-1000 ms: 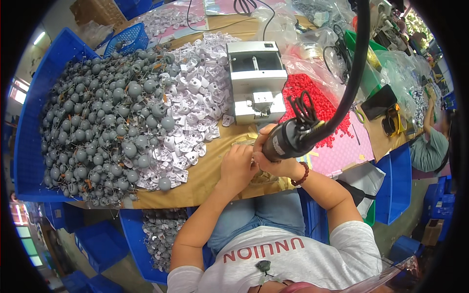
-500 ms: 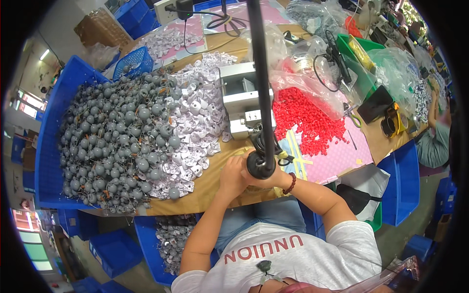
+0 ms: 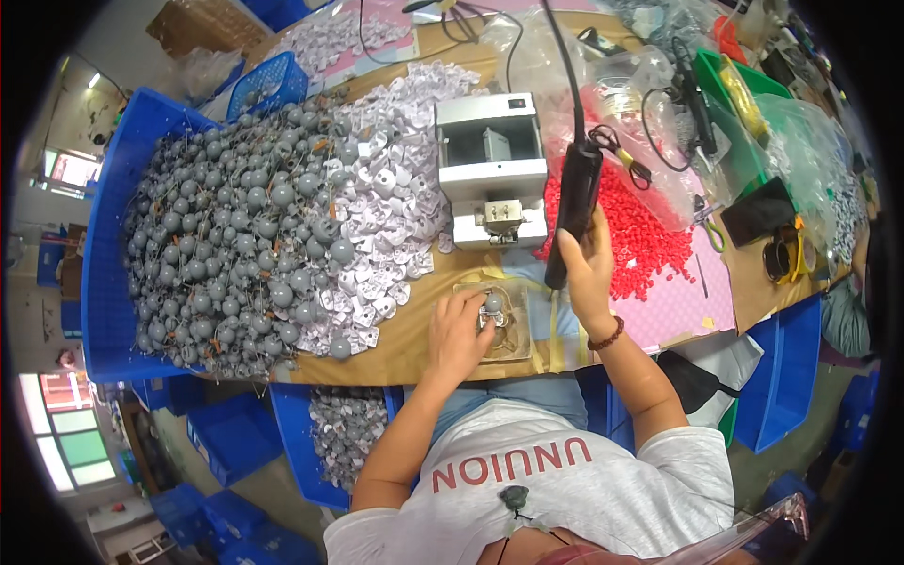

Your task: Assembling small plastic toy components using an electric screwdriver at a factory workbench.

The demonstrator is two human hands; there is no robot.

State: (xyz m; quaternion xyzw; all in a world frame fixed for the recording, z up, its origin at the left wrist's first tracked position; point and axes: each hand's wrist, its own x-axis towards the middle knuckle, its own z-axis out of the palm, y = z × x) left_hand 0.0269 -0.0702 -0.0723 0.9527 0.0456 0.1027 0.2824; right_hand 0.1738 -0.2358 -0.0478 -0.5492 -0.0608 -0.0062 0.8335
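Observation:
My right hand (image 3: 591,273) is wrapped round the lower part of a black electric screwdriver (image 3: 576,202), which hangs tilted from a cord above the bench. Part of its grip is hidden behind the tool. My left hand (image 3: 458,331) rests at a small shallow fixture (image 3: 513,347) on the bench edge, its fingertips closed on a small part with a grey ball (image 3: 492,303) and a white plate. Just beyond the fixture stands a white screw feeder (image 3: 494,179).
A big blue bin (image 3: 104,245) spills grey ball parts (image 3: 235,226) on the left, beside a heap of white plastic plates (image 3: 386,217). Small red pieces (image 3: 650,240) lie to the right, near scissors (image 3: 713,235), a black tablet-like slab (image 3: 758,213) and a green crate (image 3: 744,160).
The screwdriver has swung from upright over the fixture to the right and away, with my right hand on it. My hands have parted, and the small part in the fixture now shows.

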